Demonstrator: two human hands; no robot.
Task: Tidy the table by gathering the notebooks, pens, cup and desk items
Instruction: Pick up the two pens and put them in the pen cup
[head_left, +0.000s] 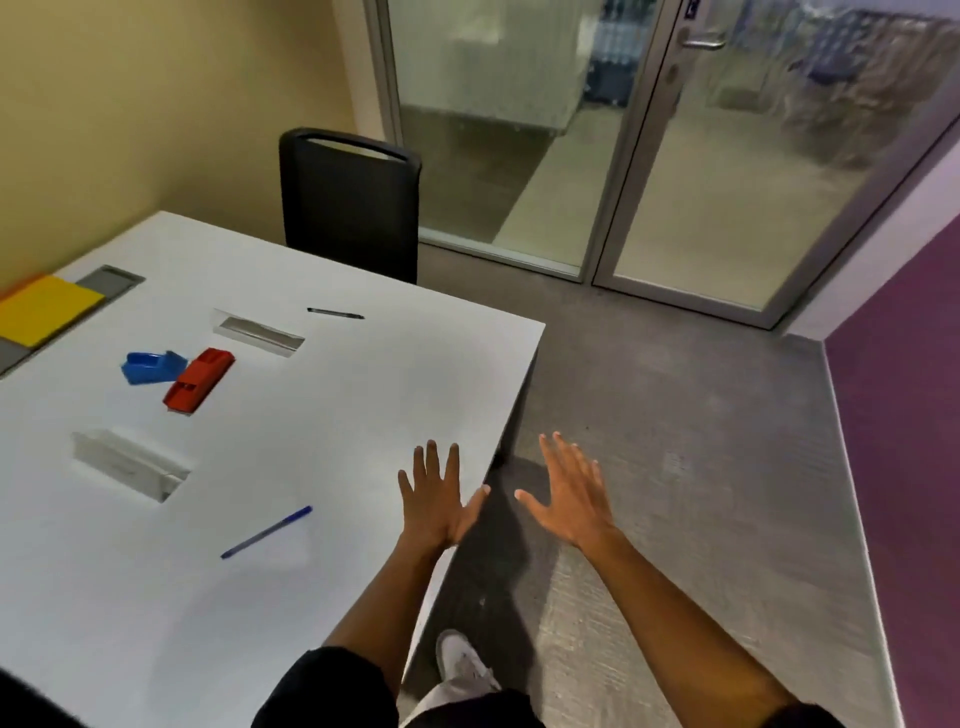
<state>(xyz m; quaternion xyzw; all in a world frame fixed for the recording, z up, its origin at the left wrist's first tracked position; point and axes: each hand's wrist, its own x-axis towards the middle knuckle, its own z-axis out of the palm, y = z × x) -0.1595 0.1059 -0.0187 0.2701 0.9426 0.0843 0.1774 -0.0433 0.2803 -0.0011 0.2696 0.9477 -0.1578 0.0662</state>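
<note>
Both hands out in front, fingers straight and spread, nothing in either grip: left hand (434, 501) above the white desk (363, 415) near its right edge, right hand (574, 496) over the grey floor (701, 441) just past that edge. Blue pen (266, 532) on the desk left of the left hand; black pen (335, 313) farther back. Red desk item (199, 380) touching a blue one (151, 367) (exact kind unclear). Yellow notebook (44, 309) at the far left. Black chair (350, 205) behind the desk.
</note>
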